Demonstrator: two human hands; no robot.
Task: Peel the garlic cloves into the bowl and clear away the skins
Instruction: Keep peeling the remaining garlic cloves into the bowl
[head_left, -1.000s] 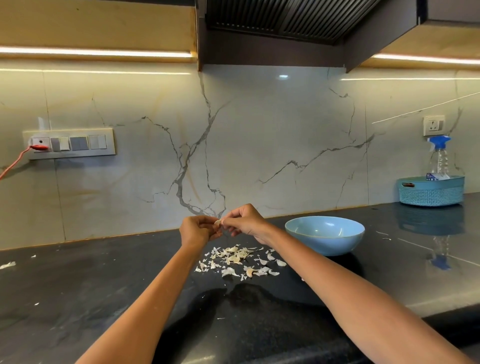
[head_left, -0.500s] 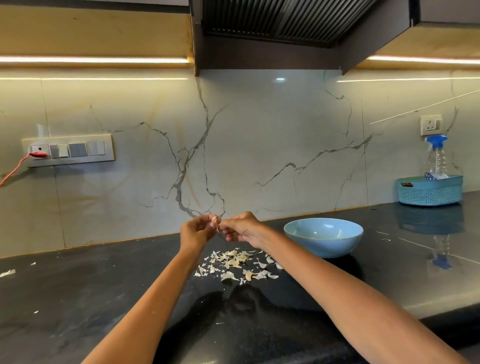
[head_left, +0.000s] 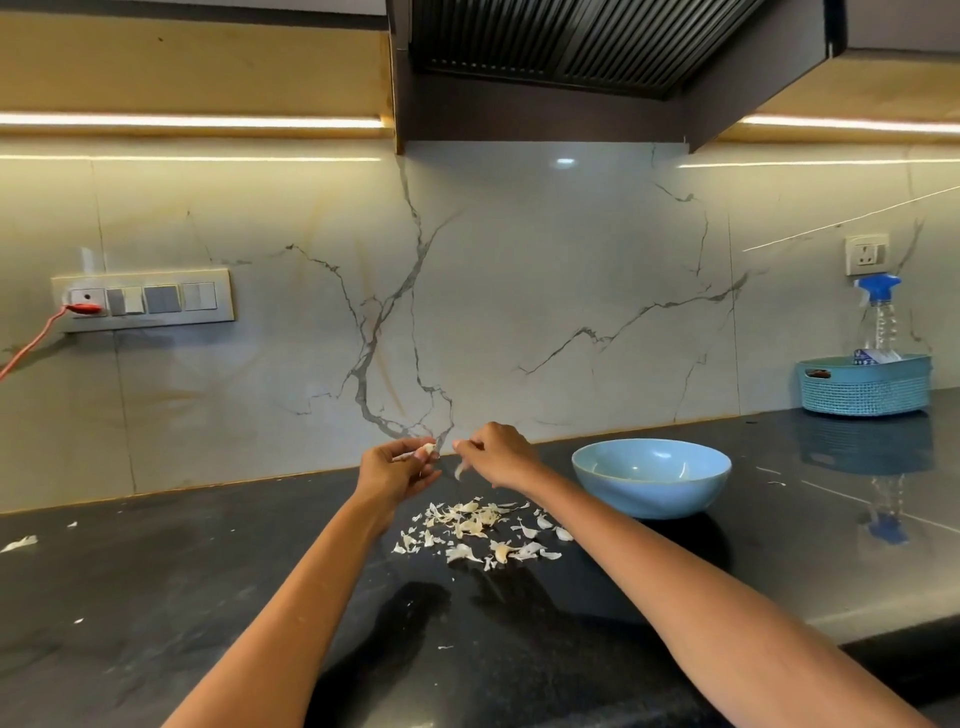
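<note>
A black stone countertop (head_left: 156, 597), faintly veined and glossy enough to mirror what stands on it, runs the width of the view and meets a pale marble-look backsplash (head_left: 519, 286) crossed by dark grey cracks. Above, a dark slatted range hood (head_left: 545, 47) hangs between wooden cabinets lit underneath by warm light strips.

Both hands are raised above the counter, near each other but apart. The left hand (head_left: 395, 470) pinches a garlic clove (head_left: 427, 450) between curled fingertips. The right hand (head_left: 498, 454) has its fingers curled, with a strip of skin (head_left: 459, 470) dangling below the fingertips (whether pinched or falling, I cannot tell).

Below the hands a loose pile of skins (head_left: 478, 530) lies scattered on the counter, just left of a light blue bowl (head_left: 652, 478). Stray flakes lie farther out, one larger scrap (head_left: 20, 543) near the left edge.

On the wall at left sits a switch panel (head_left: 143, 300) with a red plug and cord (head_left: 47, 327) in it; at right, a single socket (head_left: 865, 254). Beneath that socket a teal woven basket (head_left: 865, 387) holds a clear spray bottle (head_left: 880, 317) with a blue trigger.
</note>
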